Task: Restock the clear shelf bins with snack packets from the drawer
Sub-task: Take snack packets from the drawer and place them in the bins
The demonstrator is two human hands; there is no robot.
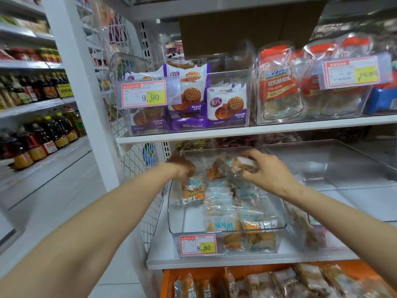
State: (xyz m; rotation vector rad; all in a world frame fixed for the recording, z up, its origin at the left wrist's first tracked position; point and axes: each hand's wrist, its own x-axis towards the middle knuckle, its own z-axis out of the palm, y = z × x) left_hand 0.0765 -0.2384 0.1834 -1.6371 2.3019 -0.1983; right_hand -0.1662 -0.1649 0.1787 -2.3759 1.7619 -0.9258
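1. Left hand (182, 168): fingers curled downward, pinching the top edge of a snack packet (194, 190). The packet hangs inside the back-left corner of the clear bin (227, 229).
2. Right hand (268, 171): at 3 o'clock from the left hand, fingers and thumb curled round a second packet (245, 163). It is held over the back of the same bin, above the loose packets (223, 203).
3. Those loose packets carry light-blue and orange print and lie in a jumble. Two more press against the bin's front wall.
4. The clear bin sits on the lower white shelf (214, 262), just below the middle of my view. A price tag (198, 245) reading 8.80 is fixed to its front, at 7 o'clock of the bin.
5. At 6 o'clock, under that shelf, the orange drawer (169, 280) stands open. Drawer packets (279, 280) stand on edge in a row inside it.
6. At 3 o'clock, just beside my bin, is a wider clear bin (333, 164).
7. At 12 o'clock, on the upper shelf, a bin holds purple-and-white biscuit packets (189, 97), tagged 9.90.
8. At 2 o'clock, another bin holds orange-topped bags (279, 87), tagged 6.80.
9. At 9 o'clock, across the aisle, shelves carry dark oil bottles (53, 134).
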